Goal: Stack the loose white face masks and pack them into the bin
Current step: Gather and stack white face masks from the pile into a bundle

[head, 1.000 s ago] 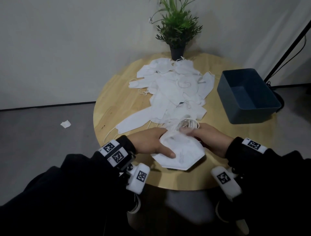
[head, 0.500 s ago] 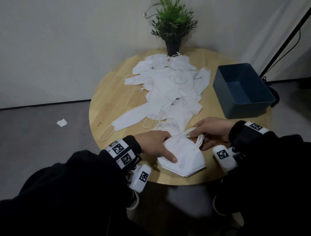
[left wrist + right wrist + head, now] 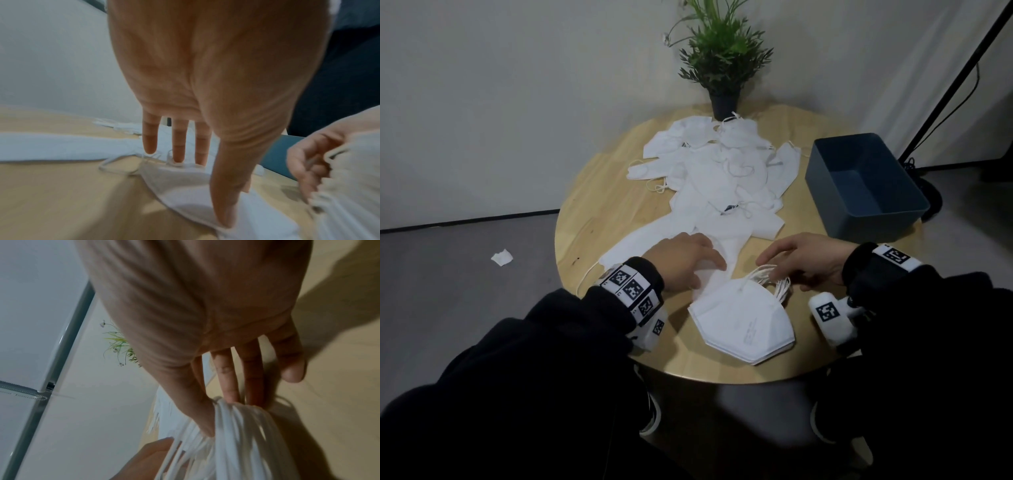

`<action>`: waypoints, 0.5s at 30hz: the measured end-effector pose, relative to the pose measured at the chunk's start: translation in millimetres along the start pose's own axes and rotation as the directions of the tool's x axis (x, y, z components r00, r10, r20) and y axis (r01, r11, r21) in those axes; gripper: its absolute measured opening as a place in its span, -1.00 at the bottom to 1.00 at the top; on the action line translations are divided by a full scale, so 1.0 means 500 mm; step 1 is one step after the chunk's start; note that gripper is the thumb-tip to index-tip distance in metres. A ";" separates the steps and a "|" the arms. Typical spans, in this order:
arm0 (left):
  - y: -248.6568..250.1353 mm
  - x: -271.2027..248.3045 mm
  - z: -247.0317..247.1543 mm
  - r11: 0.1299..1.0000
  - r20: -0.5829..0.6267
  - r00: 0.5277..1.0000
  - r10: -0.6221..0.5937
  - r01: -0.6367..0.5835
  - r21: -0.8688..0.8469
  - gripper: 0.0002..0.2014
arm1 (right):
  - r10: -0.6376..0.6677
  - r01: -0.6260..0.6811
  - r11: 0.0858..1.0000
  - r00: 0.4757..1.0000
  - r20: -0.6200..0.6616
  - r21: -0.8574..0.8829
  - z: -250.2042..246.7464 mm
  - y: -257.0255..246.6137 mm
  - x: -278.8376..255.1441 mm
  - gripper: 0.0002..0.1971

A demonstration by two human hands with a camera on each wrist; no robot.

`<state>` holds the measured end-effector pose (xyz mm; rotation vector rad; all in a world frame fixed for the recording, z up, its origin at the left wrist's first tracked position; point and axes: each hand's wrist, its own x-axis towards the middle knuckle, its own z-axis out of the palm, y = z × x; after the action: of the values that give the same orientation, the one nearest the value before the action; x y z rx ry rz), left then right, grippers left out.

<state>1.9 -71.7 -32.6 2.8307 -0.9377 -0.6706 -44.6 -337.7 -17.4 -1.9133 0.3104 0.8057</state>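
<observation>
Head view: left hand [image 3: 681, 262] covers the near end of the loose masks [image 3: 717, 181]; fingertips hidden beneath the knuckles, contact not readable. Pile overlaps itself, count of masks not determinable. Stacked masks [image 3: 743, 325]: layer count too fine to tell; printed text on the top face illegible. Plant [image 3: 722, 51] cut off by the top edge. Bench [image 3: 592, 212] near edge hidden behind dark sleeves. Right wrist view: ear loops [image 3: 236, 421] motion-blurred; right hand [image 3: 205, 321] cut off by the top edge. Left wrist view: bin [image 3: 275, 155] mostly hidden behind the hands.
</observation>
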 end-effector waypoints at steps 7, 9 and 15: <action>-0.020 -0.005 -0.039 0.999 -0.177 0.983 -0.049 0.046 -0.019 -0.46 | -0.121 0.118 0.989 0.992 0.037 0.088 -0.004 -0.020 -0.018 -0.61; 0.001 -0.035 -0.053 0.951 -0.218 0.975 -0.033 -0.036 -0.306 -0.55 | -0.138 0.133 0.990 0.986 -0.093 -0.051 -0.002 -0.024 -0.024 -0.60; 0.064 -0.130 -0.034 0.956 0.157 0.983 0.090 -0.041 -0.290 0.34 | 0.041 -0.093 0.940 0.986 -0.161 -0.328 0.003 -0.005 -0.080 -0.14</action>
<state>-54.7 -60.5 14.2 2.5096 -0.8724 -0.9653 -73.7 -340.1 10.1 -2.3019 0.3507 0.7976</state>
